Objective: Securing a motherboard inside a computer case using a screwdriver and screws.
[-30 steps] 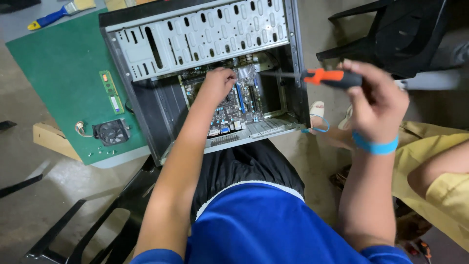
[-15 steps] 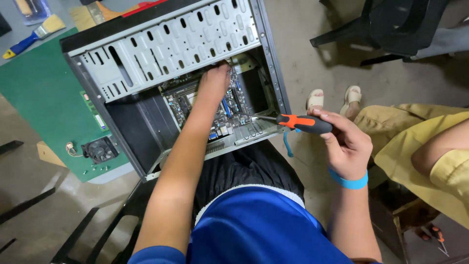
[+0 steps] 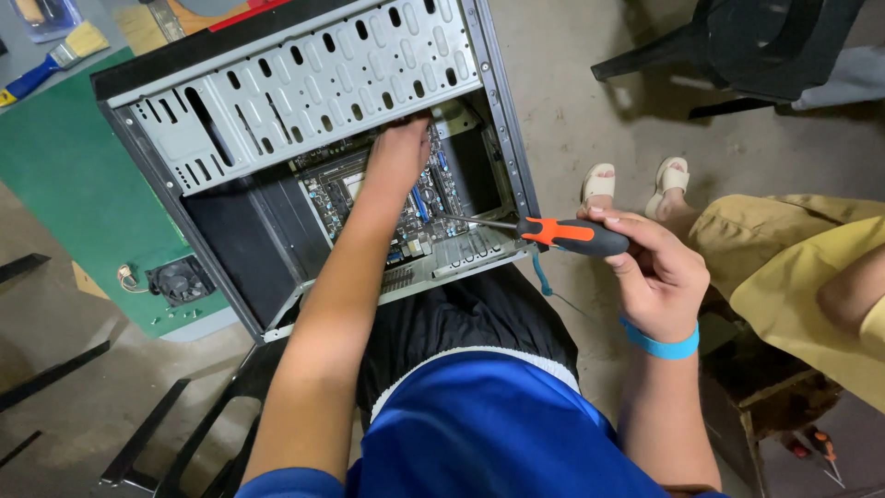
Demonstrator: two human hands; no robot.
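Open computer case [image 3: 304, 83] lies on its side at 12 o'clock, motherboard [image 3: 346, 189] exposed. Left hand [image 3: 398, 152] reaches deep inside, fingers down against the board near the drive cage; grip cannot be told. Right hand [image 3: 659, 272] at 3 o'clock is closed around an orange-and-black screwdriver [image 3: 562, 235], tip pointing into the case. Loose fan [image 3: 180, 279] sits on the green mat [image 3: 64, 184] at 9 o'clock.

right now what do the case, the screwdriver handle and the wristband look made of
Case: looks like bare sheet metal, dull grey, punched with slots and holes, black outer edge. Screwdriver in the right hand: handle seems moulded plastic or rubber, orange and black, matte; shaft thin shiny metal. Wristband: likely silicone or rubber, smooth plain blue. Left hand reaches inside the case.
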